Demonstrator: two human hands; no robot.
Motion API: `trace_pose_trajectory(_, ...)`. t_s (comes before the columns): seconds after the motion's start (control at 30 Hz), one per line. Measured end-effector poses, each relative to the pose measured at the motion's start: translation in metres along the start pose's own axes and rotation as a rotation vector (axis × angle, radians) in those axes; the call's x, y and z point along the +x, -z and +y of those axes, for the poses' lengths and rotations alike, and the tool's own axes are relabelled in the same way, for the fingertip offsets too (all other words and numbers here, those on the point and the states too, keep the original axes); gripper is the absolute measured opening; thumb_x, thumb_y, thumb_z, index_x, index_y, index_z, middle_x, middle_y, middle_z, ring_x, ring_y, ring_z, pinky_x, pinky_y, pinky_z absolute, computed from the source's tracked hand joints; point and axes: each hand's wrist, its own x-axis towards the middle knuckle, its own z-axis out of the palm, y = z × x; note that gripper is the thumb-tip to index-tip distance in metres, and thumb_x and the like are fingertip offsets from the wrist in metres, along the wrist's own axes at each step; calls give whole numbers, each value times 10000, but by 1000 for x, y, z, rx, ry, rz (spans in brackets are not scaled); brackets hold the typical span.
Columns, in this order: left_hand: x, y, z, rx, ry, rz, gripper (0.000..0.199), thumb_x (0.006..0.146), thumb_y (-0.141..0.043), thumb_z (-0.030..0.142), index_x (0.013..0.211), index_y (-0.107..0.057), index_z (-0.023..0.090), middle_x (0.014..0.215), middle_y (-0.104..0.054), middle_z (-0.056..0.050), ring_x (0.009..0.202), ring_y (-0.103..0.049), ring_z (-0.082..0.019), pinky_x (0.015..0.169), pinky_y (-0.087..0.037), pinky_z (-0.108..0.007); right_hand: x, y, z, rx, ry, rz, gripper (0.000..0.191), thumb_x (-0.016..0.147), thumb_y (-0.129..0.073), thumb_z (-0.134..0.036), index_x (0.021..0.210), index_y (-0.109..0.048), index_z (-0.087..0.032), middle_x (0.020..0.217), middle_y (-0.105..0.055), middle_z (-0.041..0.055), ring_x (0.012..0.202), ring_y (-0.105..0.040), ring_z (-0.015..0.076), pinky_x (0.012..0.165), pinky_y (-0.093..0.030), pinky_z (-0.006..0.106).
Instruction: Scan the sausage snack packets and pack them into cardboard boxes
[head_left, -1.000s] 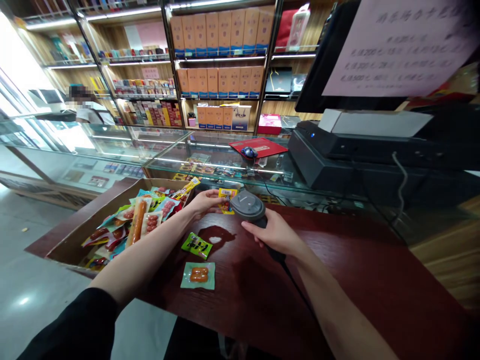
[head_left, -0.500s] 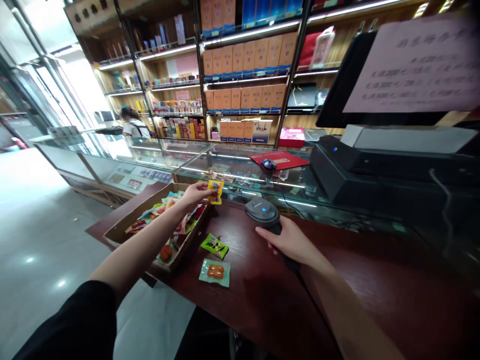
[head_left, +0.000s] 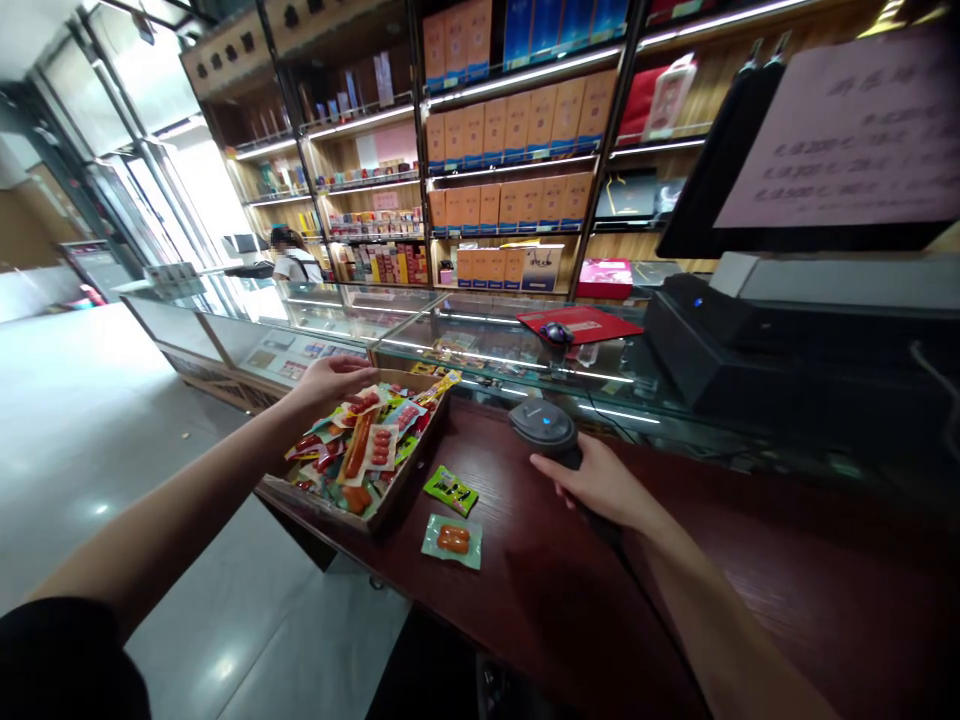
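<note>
My right hand (head_left: 600, 480) grips a black barcode scanner (head_left: 545, 428) by its handle, its head pointing left above the table. Over the far left part of a cardboard box (head_left: 386, 512) is my left hand (head_left: 335, 383), fingers stretched out and nothing seen in them. Several wrapped snack packets fill the box, among them a packet of small sausages (head_left: 381, 447). A yellow packet (head_left: 444, 386) rests at the box's far right corner. Between box and scanner, a green packet (head_left: 451, 491) and a clear packet with brown sausages (head_left: 453, 541) lie on the table.
The dark red wooden table (head_left: 525, 610) meets a glass display counter (head_left: 480, 345). On the glass are a mouse (head_left: 556, 333) and a red mat (head_left: 592, 323). A monitor (head_left: 690, 215) stands at right. The scanner's cable trails toward me. A person (head_left: 296, 262) is behind the counter.
My left hand has let go of the yellow packet, which now lies at the box's corner, and has moved left over the box. The whole view has shifted slightly; the scanner stays in my right hand.
</note>
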Motion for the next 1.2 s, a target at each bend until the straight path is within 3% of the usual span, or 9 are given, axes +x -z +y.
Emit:
trace_pose_trajectory(0.1,-13,-51,-7,123,-49,-143,507,560,-901,491,896,-742,146,817,-745,-82,701,-699,-196,566,-575,-266,0,1,1,4,11,9,305,827,-717,-431,915,-556,-187,539,-605,-23,410,-571,152,421,-451,257)
trace_pose_trajectory(0.23,-51,-118,-29,528,-327,-446,400,686,-815,505,938,-771,196,886,-757,-99,822,-711,-245,745,-578,-328,-2,5,-2,22,7,17,294,831,-711,-419,913,-549,-188,542,-596,-30,403,-552,138,413,-442,245)
trace_pose_trajectory(0.37,-96,-155,-69,1086,-445,-769,963,587,-847,590,1430,-572,214,1407,-573,-242,1264,-544,-478,966,-494,-575,-6,10,-7,33,10,22,279,839,-699,-416,893,-546,-189,564,-606,-23,416,-558,129,413,-450,236)
trace_pose_trajectory(0.43,-110,-166,-89,1300,-412,-772,1034,667,-751,673,1535,-424,216,1581,-342,-266,1416,-304,-569,959,-443,-691,-7,13,-7,41,13,25,275,838,-699,-413,889,-546,-191,565,-609,-22,416,-563,131,400,-450,231)
trace_pose_trajectory(0.53,-115,-180,-105,1392,-466,-780,953,812,-564,714,1571,-333,186,1622,-226,-262,1467,-168,-567,952,-403,-753,-8,17,-6,55,12,41,273,838,-698,-417,894,-550,-194,565,-609,-20,421,-574,139,384,-459,232)
trace_pose_trajectory(0.8,-89,-254,-92,1222,-706,-833,832,890,-428,719,1558,-373,226,1625,-289,-212,1500,-191,-473,1070,-351,-665,-9,32,-7,76,11,117,249,827,-726,-374,888,-565,-194,567,-623,-12,400,-571,134,391,-449,230)
trace_pose_trajectory(0.93,-79,-288,-85,1040,-681,-863,778,886,-461,707,1504,-456,233,1585,-374,-207,1487,-226,-463,1090,-283,-703,-8,40,-5,79,9,127,231,848,-710,-374,869,-563,-197,574,-621,-13,402,-567,125,407,-465,237)
trace_pose_trajectory(1.1,-47,-285,-74,822,-617,-716,537,924,-527,515,1311,-613,153,1466,-497,-244,1431,-354,-411,1135,-313,-566,-6,45,0,73,-14,155,245,853,-713,-387,876,-554,-201,573,-613,-16,398,-556,119,385,-458,235)
trace_pose_trajectory(1.2,-22,-275,-72,831,-427,-650,475,716,-780,469,1064,-704,154,1215,-658,-230,1263,-532,-430,1070,-401,-519,-5,45,0,69,-38,159,275,830,-741,-398,868,-548,-205,571,-610,-18,403,-558,122,380,-454,235)
